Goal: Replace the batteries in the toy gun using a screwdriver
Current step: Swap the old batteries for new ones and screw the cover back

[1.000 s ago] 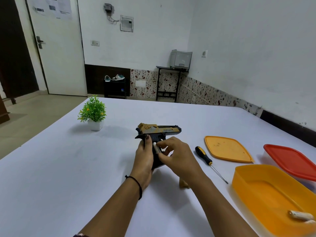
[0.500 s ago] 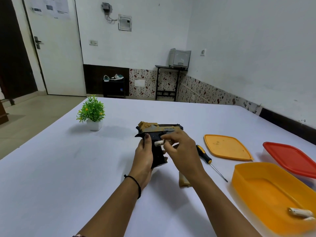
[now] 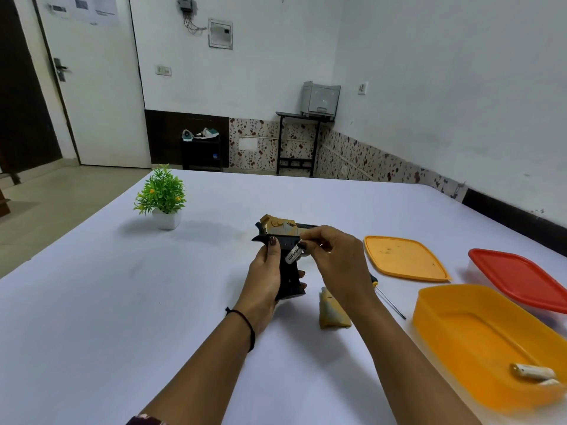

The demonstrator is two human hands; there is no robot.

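Note:
A black and gold toy gun (image 3: 287, 271) stands upright over the white table, its grip held by my left hand (image 3: 266, 280). My right hand (image 3: 337, 259) pinches a white battery (image 3: 293, 254) at an angle against the open side of the grip. A gold cover piece (image 3: 331, 311) lies on the table just below my right hand. The screwdriver (image 3: 391, 302) lies to the right, its handle mostly hidden behind my right wrist.
An orange lid (image 3: 405, 259) lies right of the gun. An open orange box (image 3: 478, 342) at the near right holds two white batteries (image 3: 532, 371). A red-lidded box (image 3: 521, 279) sits behind it. A small potted plant (image 3: 162, 197) stands at the far left.
My right hand has lifted the battery from lower on the grip up to its top and turned it slantwise. The left hand keeps holding the gun in place.

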